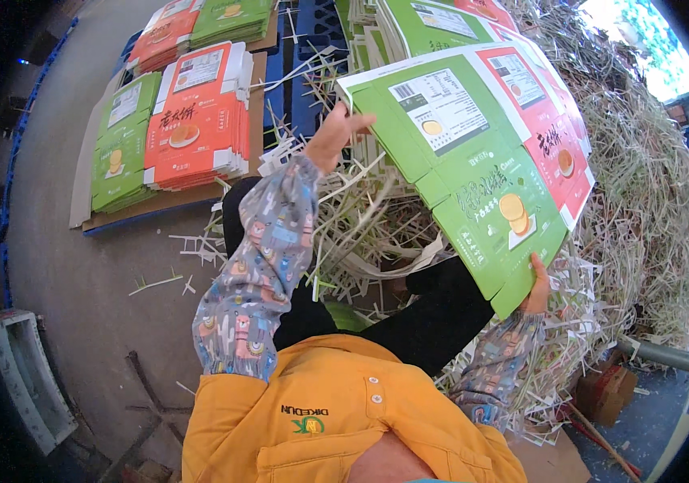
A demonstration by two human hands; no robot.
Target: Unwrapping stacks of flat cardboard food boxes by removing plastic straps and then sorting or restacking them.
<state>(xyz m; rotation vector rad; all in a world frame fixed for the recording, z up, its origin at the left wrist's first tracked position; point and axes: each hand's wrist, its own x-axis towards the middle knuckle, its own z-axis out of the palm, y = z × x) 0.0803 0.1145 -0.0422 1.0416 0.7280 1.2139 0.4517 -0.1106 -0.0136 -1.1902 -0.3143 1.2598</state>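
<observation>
A large printed sheet of carton blanks (457, 161), green on the near part and red on the far right part, is held up tilted in front of me. At its upper left corner, my left hand (335, 135) pinches the edge, one finger lying over the printed face. My right hand (536, 288) grips the lower right edge, thumb on the face and the other fingers hidden behind. Beyond it stands a stack of similar green sheets (397, 28). Paper trim strips (360, 217) lie tangled beneath the sheet, around my legs.
To the left, stacks of green blanks (123, 141) and red blanks (199, 113) sit on cardboard over a blue pallet (151, 216). A tall heap of shredded trim (642, 177) rises on the right, near a grey pipe (674, 357). A pale metal frame (30, 378) lies at far left.
</observation>
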